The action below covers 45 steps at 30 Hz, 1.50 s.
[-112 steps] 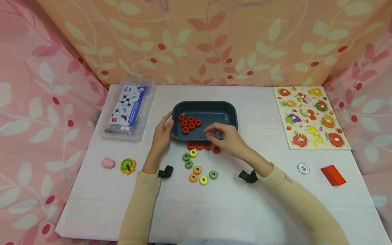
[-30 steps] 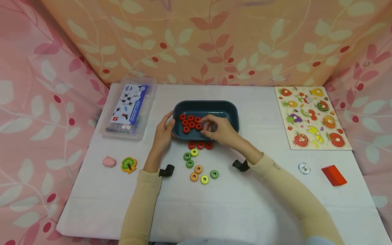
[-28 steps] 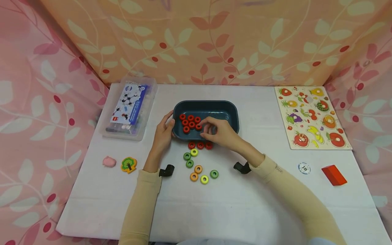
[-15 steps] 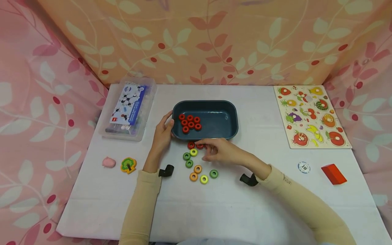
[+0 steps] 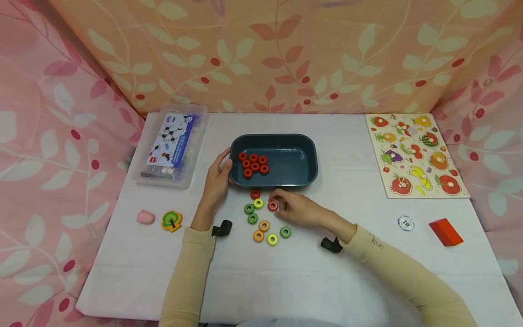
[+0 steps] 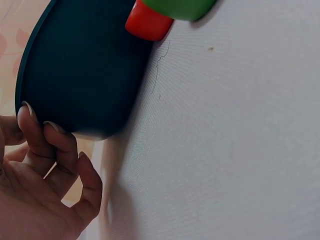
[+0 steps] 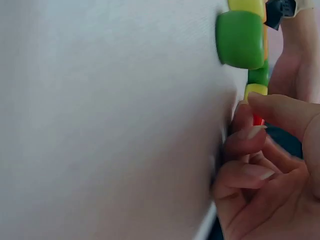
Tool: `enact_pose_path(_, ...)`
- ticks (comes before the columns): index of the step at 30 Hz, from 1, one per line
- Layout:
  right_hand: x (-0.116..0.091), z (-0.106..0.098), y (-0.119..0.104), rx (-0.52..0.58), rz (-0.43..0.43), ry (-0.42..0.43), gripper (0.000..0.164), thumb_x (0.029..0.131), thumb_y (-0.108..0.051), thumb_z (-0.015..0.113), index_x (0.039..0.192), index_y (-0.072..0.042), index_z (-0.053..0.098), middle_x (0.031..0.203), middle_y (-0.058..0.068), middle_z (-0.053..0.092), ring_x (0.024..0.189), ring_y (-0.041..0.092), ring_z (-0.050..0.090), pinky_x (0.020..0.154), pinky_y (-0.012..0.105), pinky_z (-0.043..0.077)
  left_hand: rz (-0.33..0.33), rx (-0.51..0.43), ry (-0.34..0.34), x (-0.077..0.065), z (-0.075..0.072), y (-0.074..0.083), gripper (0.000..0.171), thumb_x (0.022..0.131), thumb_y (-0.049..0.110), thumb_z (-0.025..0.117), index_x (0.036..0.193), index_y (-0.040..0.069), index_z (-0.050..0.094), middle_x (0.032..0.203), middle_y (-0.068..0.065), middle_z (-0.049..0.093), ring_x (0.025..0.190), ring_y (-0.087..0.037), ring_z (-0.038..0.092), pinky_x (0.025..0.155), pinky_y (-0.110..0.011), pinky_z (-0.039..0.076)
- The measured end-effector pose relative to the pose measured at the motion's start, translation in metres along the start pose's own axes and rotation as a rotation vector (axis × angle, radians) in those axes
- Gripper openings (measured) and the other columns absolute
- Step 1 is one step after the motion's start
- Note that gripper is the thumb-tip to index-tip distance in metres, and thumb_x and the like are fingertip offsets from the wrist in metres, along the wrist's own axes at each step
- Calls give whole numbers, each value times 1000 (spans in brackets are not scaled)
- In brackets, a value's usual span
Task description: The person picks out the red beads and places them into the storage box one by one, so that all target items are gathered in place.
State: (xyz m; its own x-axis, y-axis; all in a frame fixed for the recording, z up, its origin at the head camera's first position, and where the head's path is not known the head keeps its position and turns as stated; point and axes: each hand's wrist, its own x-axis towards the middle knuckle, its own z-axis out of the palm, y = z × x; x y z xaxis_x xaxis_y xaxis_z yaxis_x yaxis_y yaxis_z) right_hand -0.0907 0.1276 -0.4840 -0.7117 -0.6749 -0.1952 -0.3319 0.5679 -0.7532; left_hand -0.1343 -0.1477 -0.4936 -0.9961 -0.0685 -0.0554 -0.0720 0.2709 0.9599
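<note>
My left hand (image 5: 217, 179) grips the left end of a dark blue tray (image 5: 294, 185), thumb at its rim; its fingers curl against the tray's outside in the left wrist view. Several red rings (image 5: 255, 167) lie inside, toward the left. In front of the tray, my right hand (image 5: 300, 209) pinches a red ring (image 5: 273, 205) low over the table, with index finger and thumb at its edge. Another red ring (image 5: 255, 194) lies by the tray's front wall. Close by are yellow rings (image 5: 258, 203), green rings (image 5: 249, 209) and orange rings (image 5: 263, 225).
A clear plastic case (image 5: 171, 145) with a molecule label lies at back left. A pink figure (image 5: 145, 217) and a tree-shaped piece (image 5: 171, 220) lie at left. Farther right are a fruit puzzle board (image 5: 416, 156), a round chip marked 10 (image 5: 406, 223) and a red block (image 5: 446, 232).
My right hand has come out of the tray toward me, leaving one more red ring inside. A red ring has shifted away from the tray's front wall at its fingertips. The left hand stays put.
</note>
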Motion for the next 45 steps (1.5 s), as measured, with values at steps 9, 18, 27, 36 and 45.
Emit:
enact_pose_path(9,1,-3,-2,45,-119,-1,28,88,-19,78,113,-19,65,72,-7,58,63,9,55,61,24,45,23,11,0,1,-1,-2,42,107,30,48,148,31,49,59,-2,51,61,-38,52,56,-28,42)
enact_pose_path(18,11,-43,-24,213,-201,212,33,85,-11,80,116,-16,68,75,-1,61,57,16,51,55,24,41,22,7,-18,2,-1,-2,42,107,32,48,149,33,47,61,-9,51,64,-45,52,56,-28,41)
enact_pose_path(27,41,-61,-8,80,-34,273,30,87,-17,79,115,-10,69,76,1,61,58,18,54,56,28,43,-8,-19,-35,-2,-2,9,45,107,24,46,152,24,43,64,-11,53,70,-54,51,56,-27,42)
enact_pose_path(36,63,-56,0,-36,201,254,30,87,-17,79,114,-10,69,73,2,66,63,16,60,57,31,45,14,-1,2,-1,1,0,41,107,30,48,148,32,49,60,-4,51,58,-29,52,57,-29,42)
enact_pose_path(45,67,-56,5,61,82,203,33,91,-7,72,123,-5,66,94,3,75,82,14,70,76,35,54,11,2,1,1,1,-3,42,107,32,48,149,32,48,60,-2,52,58,-30,52,57,-29,42)
